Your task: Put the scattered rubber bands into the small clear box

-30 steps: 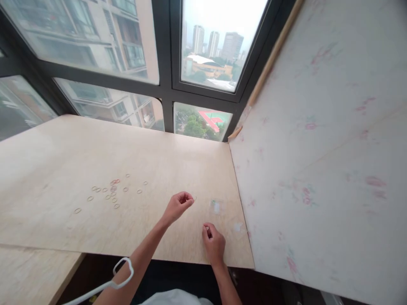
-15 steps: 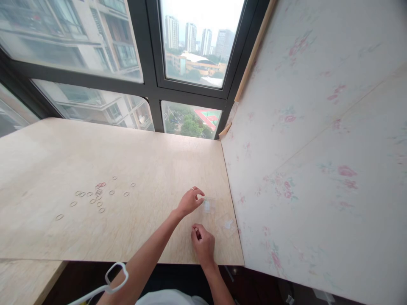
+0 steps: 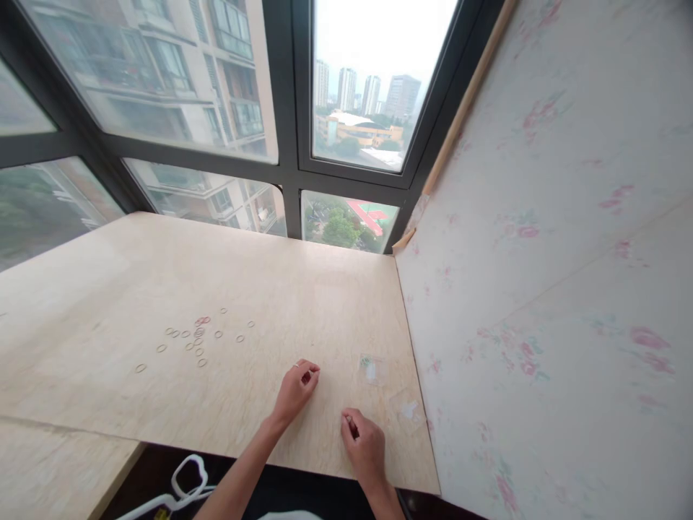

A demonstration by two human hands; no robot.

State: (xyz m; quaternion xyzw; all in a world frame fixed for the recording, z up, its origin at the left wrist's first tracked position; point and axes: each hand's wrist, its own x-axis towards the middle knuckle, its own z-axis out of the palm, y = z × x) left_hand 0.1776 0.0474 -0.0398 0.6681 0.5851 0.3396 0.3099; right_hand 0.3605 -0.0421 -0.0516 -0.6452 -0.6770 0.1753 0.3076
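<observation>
Over a dozen thin rings [image 3: 198,333] lie loose on the pale counter [image 3: 319,296], off to the L hand's left: most yellowish, approx. two red [image 3: 203,320] at the far side of the clump, a darker few bunched mid-clump, others strewn singly around. L hand [image 3: 295,388] is nearest them but well apart, low over the counter, fingers curled in twd thumb; can't tell if tips touch or hold anything. R hand [image 3: 365,444] is by the near edge, also curled, thumb & forefinger close; can't tell re: contents. Hands apart, bare counter btwn. Clear packet [image 3: 371,370] w/ green marks & white patch lies beyond R hand; 2nd packet [image 3: 410,409], also clear w/ white patch, lies to R hand's right, near the floral wall [image 3: 541,303]. Window [image 3: 357,144] at back, bldgs & trees outside. White looped frame [image 3: 204,473] bottom L, below counter edge.
</observation>
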